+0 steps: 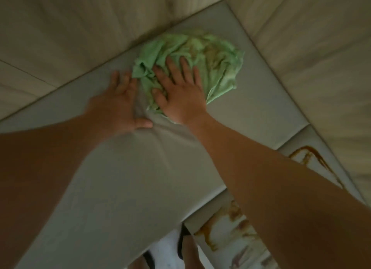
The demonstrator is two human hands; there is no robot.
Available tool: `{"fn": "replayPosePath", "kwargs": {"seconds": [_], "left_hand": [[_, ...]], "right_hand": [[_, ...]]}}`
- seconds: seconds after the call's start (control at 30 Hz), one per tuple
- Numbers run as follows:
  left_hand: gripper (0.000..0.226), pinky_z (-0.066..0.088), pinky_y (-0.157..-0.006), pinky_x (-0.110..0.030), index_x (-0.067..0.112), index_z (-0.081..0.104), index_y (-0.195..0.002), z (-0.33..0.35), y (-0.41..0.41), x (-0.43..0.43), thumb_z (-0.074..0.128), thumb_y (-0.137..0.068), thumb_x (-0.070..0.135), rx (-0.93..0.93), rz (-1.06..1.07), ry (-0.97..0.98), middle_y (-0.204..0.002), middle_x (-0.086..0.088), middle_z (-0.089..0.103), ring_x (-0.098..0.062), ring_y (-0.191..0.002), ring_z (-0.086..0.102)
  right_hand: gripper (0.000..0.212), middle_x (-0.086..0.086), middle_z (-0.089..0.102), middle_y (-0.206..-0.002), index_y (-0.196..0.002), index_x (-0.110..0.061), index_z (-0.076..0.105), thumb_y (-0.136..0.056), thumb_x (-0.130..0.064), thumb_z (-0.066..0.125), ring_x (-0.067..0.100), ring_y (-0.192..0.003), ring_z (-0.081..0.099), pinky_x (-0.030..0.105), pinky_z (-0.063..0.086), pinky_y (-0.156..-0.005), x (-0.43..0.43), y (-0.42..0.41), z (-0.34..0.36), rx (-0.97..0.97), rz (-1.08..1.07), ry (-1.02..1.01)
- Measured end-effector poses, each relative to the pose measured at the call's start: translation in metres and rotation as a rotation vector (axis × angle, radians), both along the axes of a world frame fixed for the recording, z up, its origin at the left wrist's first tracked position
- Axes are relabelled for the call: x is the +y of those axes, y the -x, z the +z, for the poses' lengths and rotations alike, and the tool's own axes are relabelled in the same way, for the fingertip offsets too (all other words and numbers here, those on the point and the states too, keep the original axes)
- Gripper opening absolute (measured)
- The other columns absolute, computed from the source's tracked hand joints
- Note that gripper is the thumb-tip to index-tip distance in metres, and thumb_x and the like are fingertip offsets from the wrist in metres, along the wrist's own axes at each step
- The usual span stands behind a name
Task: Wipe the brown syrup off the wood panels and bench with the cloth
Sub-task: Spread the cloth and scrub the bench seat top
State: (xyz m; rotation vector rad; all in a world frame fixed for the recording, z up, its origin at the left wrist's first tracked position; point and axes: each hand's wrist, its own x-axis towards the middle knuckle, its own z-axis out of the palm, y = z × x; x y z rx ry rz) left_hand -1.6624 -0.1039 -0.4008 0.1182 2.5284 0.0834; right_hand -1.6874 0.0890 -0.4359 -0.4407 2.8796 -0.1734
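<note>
1 cloth (216,68) lies beneath right hand (180,97), just beside left hand (118,104).

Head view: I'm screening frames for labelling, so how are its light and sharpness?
Head view is dim and greenish; motion blur softens the left hand and the wood panels; the right hand on the green cloth is sharper; the brown syrup at lower right looks soft.
</note>
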Motion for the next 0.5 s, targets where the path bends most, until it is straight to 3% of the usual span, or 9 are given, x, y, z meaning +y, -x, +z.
{"fn": "replayPosePath", "kwargs": {"seconds": [0.1,0.17,0.27,0.37,0.5], "left_hand": [[0.136,0.01,-0.129,-0.045,0.009,-0.009,-0.163,0.003,-0.02,-0.003,0.062,-0.072,0.08,0.048,0.073,-0.093,-0.172,-0.008,-0.013,-0.023,-0.159,-0.009],[0.121,0.011,-0.128,-0.047,0.005,-0.004,-0.163,0.001,-0.027,0.009,0.066,-0.086,0.065,0.118,0.081,-0.047,-0.172,-0.013,-0.007,-0.029,-0.159,-0.001],[0.104,0.012,-0.126,-0.057,0.012,-0.005,-0.164,-0.001,-0.034,0.029,0.062,-0.096,0.052,0.142,0.071,0.052,-0.172,-0.011,-0.008,-0.032,-0.159,-0.002],[0.096,0.01,-0.125,-0.061,0.018,-0.009,-0.164,-0.008,-0.037,0.03,0.056,-0.101,0.049,0.113,0.078,0.05,-0.172,-0.004,-0.016,-0.033,-0.158,-0.01],[0.093,0.009,-0.125,-0.061,0.017,-0.005,-0.165,-0.007,-0.042,0.022,0.055,-0.101,0.048,0.128,0.086,-0.066,-0.173,-0.005,-0.013,-0.032,-0.159,-0.009]], "right_hand": [[0.069,-0.004,0.012,-0.173,-0.16,-0.048,0.025,-0.095,-0.071,0.03,0.031,-0.16,0.002,0.056,-0.001,-0.126,0.022,-0.058,0.002,-0.011,0.202,0.018],[0.07,-0.004,0.011,-0.174,-0.159,-0.052,0.023,-0.093,-0.075,0.027,0.032,-0.16,0.003,0.057,0.0,-0.126,0.056,-0.067,0.001,-0.047,0.239,-0.026],[0.077,0.004,0.013,-0.173,-0.159,-0.053,0.021,-0.087,-0.079,0.017,0.04,-0.159,0.006,0.064,0.004,-0.124,0.13,-0.04,0.004,-0.048,-0.099,-0.104],[0.076,0.002,0.001,-0.174,-0.158,-0.057,0.006,-0.088,-0.084,0.02,0.037,-0.158,0.003,0.064,0.003,-0.124,0.193,-0.028,0.01,-0.091,-0.491,-0.146],[0.074,0.003,-0.004,-0.174,-0.16,-0.055,0.002,-0.094,-0.08,0.023,0.035,-0.159,-0.002,0.06,0.001,-0.124,0.172,-0.054,0.012,-0.064,-0.623,-0.129]]}}
